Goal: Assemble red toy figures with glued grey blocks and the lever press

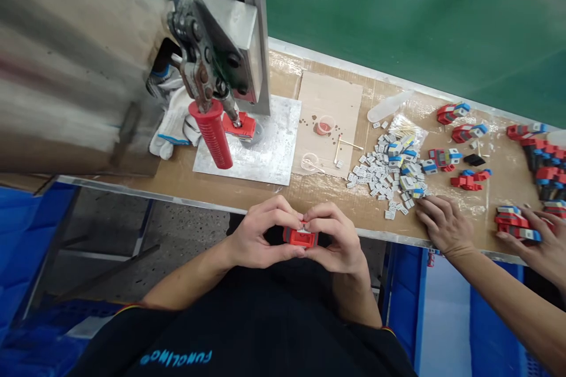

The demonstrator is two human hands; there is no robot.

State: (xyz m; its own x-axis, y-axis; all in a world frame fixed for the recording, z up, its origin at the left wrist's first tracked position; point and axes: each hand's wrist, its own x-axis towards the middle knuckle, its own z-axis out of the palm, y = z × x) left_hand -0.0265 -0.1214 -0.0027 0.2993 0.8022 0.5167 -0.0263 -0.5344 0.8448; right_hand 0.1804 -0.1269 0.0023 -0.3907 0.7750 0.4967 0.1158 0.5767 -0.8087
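Note:
Between my two hands, in front of the table's near edge, is a red plastic toy part (302,238) with a hollow middle and grey ends. My left hand (269,231) grips its left end, fingertips along the top and thumb below. On the right end, my right hand (335,237) pinches it in the same way. Fingers cover both ends of the part. Ahead of my hands, a toggle clamp with a red handle (213,134) stands over another red part (241,125) on a metal plate (265,156).
A cardboard sheet (327,91) bears small cups (325,125) and cotton swabs (349,142). Rightward lie a pile of small grey pieces (375,171) and several red-and-blue toy parts (453,112). A co-worker's hands (446,224) rest at the right. White gloves (177,118) lie left of the clamp.

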